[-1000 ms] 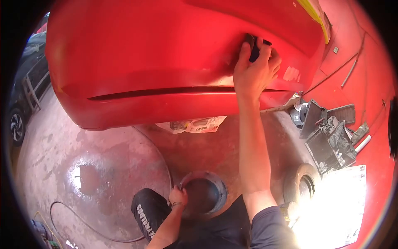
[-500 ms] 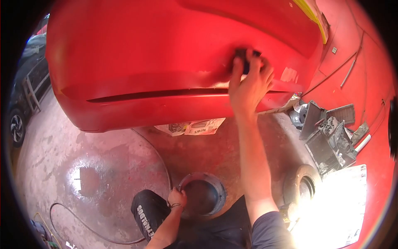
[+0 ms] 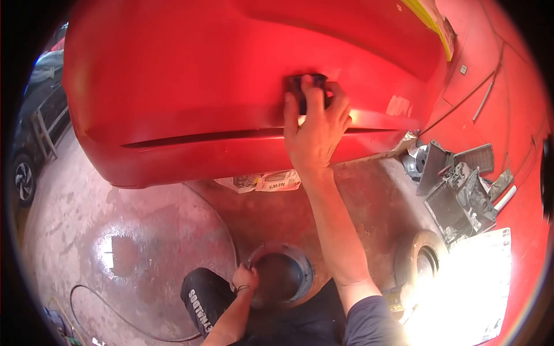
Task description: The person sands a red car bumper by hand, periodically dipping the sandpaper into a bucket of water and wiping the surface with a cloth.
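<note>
My right hand is closed around a black block-shaped pad, pressing it to a red car bumper. The pad sits just above the bumper's long dark groove, and fingers cover part of it. Low in the view, my left hand is curled beside my knee, at the near-left rim of a round bucket with dark contents. Whether those fingers grip the rim, a thin hose passing there, or nothing is hidden.
Newspaper shows under the bumper. To the right are a tire, a pile of dark parts and a glaring white panel. A dark car stands far left. Hose loops across the wet floor.
My right hand and the black pad have slid left and slightly down across the bumper. My left hand stays by the bucket.
</note>
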Demonstrator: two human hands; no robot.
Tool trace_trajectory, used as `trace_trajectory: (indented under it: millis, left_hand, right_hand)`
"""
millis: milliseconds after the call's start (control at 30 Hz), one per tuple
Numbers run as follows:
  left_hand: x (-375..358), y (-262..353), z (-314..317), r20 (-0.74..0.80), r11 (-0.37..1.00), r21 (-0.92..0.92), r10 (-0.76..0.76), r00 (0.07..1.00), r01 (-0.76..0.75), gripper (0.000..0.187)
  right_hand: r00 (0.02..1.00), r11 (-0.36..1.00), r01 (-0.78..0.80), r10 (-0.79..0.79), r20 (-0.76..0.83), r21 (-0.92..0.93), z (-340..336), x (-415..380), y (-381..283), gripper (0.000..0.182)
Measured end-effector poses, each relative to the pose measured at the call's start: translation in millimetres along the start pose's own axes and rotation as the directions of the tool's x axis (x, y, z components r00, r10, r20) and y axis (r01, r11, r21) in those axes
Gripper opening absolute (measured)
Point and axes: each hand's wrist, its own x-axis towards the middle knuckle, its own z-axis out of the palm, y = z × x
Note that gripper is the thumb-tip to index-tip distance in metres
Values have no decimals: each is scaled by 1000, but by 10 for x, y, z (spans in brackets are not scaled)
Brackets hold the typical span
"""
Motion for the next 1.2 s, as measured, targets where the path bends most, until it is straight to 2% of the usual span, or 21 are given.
trace_trajectory:
  millis: [67,100,200,233,333,367,433,467,533,600,633,700,767,833,900,1000,1067,1133,1200]
  left_hand:
    - [19,-13,-24,-9,1000,2,10,1000,-10,39]
    - [-24,12,-60,-12,1000,-5,9,1000,-9,39]
    - [-59,-8,-96,-5,1000,12,-6,1000,6,39]
    - [-32,18,-65,0,1000,20,-4,1000,4,39]
    - [-2,-94,49,-51,999,-12,35,998,-36,39]
    - [28,-120,79,-57,999,-13,35,998,-36,39]
    - [3,-121,85,-64,999,-21,23,998,-24,39]
    - [-15,-130,48,-49,1000,-2,12,999,-13,39]
    - [-29,-15,-9,-24,1000,24,3,1000,-2,39]
    - [-34,-42,12,-17,1000,4,22,1000,-22,40]
    - [-29,-88,17,-15,1000,-6,30,999,-30,40]
    - [-14,-92,49,-30,999,-18,26,999,-26,41]
    - [-21,-122,75,-32,1000,-15,20,999,-21,42]
    - [18,-136,117,-35,1000,-1,19,999,-19,43]
    - [-4,-75,39,-12,1000,-13,-6,1000,6,43]
    - [7,-96,24,-1,1000,5,-8,1000,8,44]
    - [3,-83,33,-2,1000,6,5,1000,-5,44]
    - [-32,-61,-25,-7,1000,-10,14,1000,-15,44]
    - [-15,-20,-32,-9,1000,-14,19,1000,-20,44]
  right_hand:
    - [999,996,28,-26,20,-86,-87,49,38,38]
    - [998,997,-58,57,-24,-42,7,233,327,35]
    - [895,894,-444,440,-77,-59,90,442,249,33]
    - [989,992,-91,81,-125,-82,139,340,81,33]
    - [999,997,32,-30,27,-65,-56,127,-261,39]
    - [999,989,28,-30,-14,-144,-17,220,-1,40]
    - [963,954,-267,256,-87,-137,53,289,218,39]
    - [910,903,-410,396,-125,-124,98,293,266,39]
    - [983,980,-185,185,-11,-69,43,166,-129,39]
    - [989,998,68,-66,131,-8,-94,-42,-497,39]
    - [986,990,130,-123,117,-56,-146,5,-310,37]
    - [993,991,-94,100,60,-91,-162,97,146,41]
    - [952,945,-305,306,-10,-121,-67,30,249,44]
    - [992,993,-111,113,52,-35,-82,-46,-269,43]
    - [990,999,49,-51,131,17,-142,-261,-756,44]
    - [994,999,-15,19,104,-43,-201,-141,-107,47]
    - [963,943,-269,269,-26,-194,-120,-115,313,40]
    - [953,935,-303,302,-34,-183,-83,-157,47,41]
    - [993,990,-109,112,31,-87,-149,-294,-517,40]
